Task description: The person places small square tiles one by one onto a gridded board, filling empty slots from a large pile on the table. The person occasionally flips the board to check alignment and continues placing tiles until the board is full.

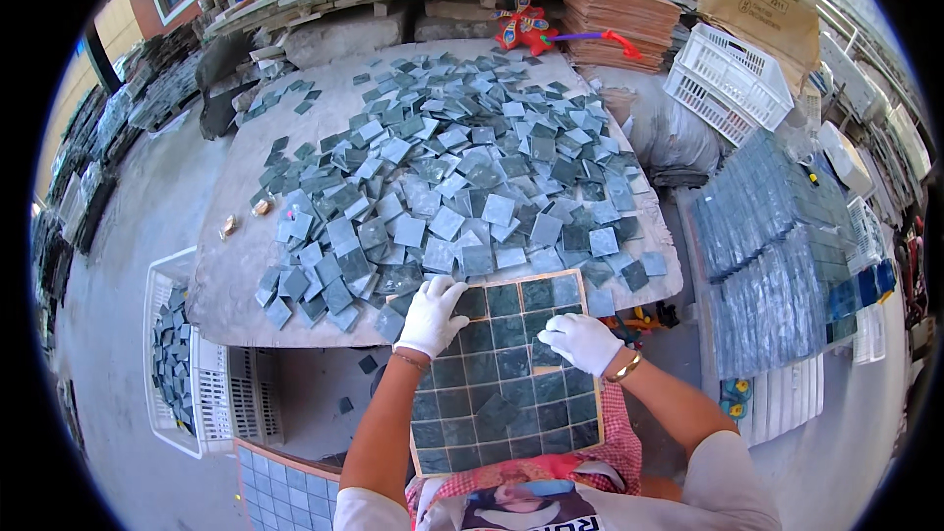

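A shallow wooden-framed tray [442,459] leans over my lap, its grid mostly filled with dark green-grey square stone tiles. My left hand [429,318], in a white glove, is at the tray's far left corner, thumb and forefinger apart with nothing visible between them. Gloved in white too, my right hand [582,340] is closed over the right side of the grid. Its fingertips press together beside a strip of bare wood [546,370]; what they pinch is hidden. One loose tile [499,411] lies askew on the lower rows.
Beyond the tray, a large heap of loose stone tiles [447,187] covers a pale table [221,280]. A white crate [202,383] with tiles stands lower left. Plastic-wrapped tile stacks [757,275] stand right. A red toy [523,27] lies at the far edge.
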`<state>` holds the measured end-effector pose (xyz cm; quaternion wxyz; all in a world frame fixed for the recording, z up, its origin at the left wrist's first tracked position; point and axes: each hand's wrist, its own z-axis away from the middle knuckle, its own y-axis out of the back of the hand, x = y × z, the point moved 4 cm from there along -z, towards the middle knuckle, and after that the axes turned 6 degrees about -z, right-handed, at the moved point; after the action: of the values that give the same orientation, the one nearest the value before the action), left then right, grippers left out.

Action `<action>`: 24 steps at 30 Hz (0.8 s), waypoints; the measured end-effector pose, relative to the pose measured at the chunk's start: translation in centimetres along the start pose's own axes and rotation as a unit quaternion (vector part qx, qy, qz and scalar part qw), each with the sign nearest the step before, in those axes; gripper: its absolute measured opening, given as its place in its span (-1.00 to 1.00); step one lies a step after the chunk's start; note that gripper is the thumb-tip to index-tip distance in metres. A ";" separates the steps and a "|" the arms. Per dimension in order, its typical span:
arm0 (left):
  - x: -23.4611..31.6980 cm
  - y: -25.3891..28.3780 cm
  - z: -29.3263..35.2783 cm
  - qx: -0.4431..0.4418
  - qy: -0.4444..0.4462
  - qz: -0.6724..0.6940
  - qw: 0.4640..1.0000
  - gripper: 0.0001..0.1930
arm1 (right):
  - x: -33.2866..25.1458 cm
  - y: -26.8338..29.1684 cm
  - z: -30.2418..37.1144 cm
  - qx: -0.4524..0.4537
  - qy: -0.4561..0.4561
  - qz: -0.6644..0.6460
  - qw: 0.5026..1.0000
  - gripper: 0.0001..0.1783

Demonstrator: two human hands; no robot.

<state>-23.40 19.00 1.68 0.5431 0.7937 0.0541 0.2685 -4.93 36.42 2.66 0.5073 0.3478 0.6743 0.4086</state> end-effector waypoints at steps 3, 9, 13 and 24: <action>0.9 0.4 0.1 -0.017 -0.015 -0.015 1.000 -0.45 | -0.9 -0.7 -0.7 -0.006 0.029 0.028 0.999 -0.81; 2.2 0.3 4.2 0.098 0.080 -0.002 0.992 -0.46 | -2.0 -1.7 1.0 0.046 -0.098 -0.007 0.994 -0.77; 5.5 -0.9 6.3 0.082 0.022 -0.046 0.995 -0.43 | -3.2 -2.1 2.3 0.117 -0.117 -0.023 0.986 -0.70; 4.2 -1.9 4.0 -0.004 -0.002 -0.114 0.993 -0.40 | -3.4 -1.9 2.2 0.057 -0.105 -0.028 0.992 -0.83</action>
<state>-17.49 18.03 0.47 0.5735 0.7807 0.1423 0.2034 -2.10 33.03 1.93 0.5657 0.3983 0.6488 0.3168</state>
